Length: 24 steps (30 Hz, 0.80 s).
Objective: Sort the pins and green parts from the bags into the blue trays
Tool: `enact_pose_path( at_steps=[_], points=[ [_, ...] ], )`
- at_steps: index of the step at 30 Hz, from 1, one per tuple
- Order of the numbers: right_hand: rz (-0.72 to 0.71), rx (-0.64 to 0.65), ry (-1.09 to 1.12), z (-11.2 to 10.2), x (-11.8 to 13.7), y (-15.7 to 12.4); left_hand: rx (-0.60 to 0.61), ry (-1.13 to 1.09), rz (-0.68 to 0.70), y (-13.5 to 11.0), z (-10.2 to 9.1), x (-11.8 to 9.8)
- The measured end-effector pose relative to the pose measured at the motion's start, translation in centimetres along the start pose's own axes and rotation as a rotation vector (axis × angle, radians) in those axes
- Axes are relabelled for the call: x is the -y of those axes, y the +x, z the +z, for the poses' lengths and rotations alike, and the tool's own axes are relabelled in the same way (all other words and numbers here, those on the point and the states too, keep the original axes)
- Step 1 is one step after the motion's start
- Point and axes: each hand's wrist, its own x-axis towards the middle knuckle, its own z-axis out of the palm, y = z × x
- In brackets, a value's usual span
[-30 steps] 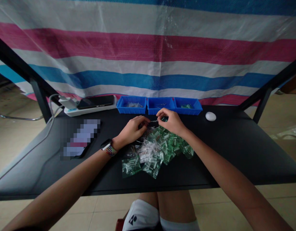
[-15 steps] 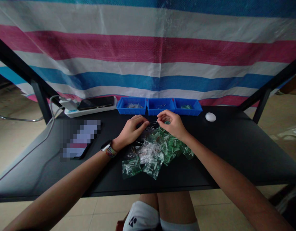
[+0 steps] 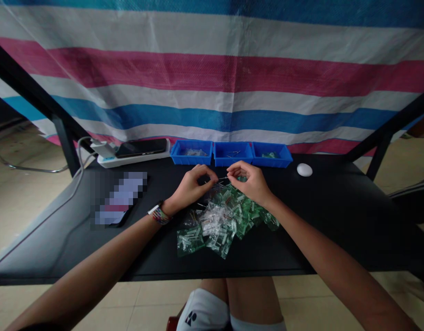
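Observation:
A heap of small clear and green plastic bags (image 3: 221,219) holding tiny parts lies on the black table (image 3: 336,220). Just above the heap's far edge, my left hand (image 3: 191,186) and my right hand (image 3: 249,180) both pinch a thin wire-like part (image 3: 221,179) stretched between their fingertips. My left wrist wears a watch and a coloured band. Three blue trays (image 3: 191,159) stand in a row right behind my hands, with small parts inside them.
A white power strip (image 3: 110,158) with a dark phone (image 3: 141,147) on it sits at the back left, its cable running off the table. A blurred phone (image 3: 118,198) lies left of my hands. A white oval object (image 3: 304,169) rests at the right. A striped tarp hangs behind.
Both hands stayed pinched together over the bags, with small finger shifts. The view moved slightly.

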Motion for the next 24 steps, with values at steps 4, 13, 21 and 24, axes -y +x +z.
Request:
enact_pose_path(
  at_steps=[4,13,21,24],
  points=[
    [0.014,-0.067,-0.055,-0.5,0.1,0.1,-0.054,-0.044,-0.02,-0.1,0.3,-0.2],
    [0.005,0.08,-0.118,-0.5,1.0,-0.1,-0.103,-0.093,0.013,-0.3,0.4,-0.7],
    [-0.008,0.037,-0.031,-0.3,0.5,-0.3,-0.11,-0.162,-0.011,-0.4,0.3,0.0],
    [-0.024,0.04,-0.006,-0.2,0.7,-0.4,-0.053,-0.153,-0.024,-0.4,0.0,-0.1]
  ],
)
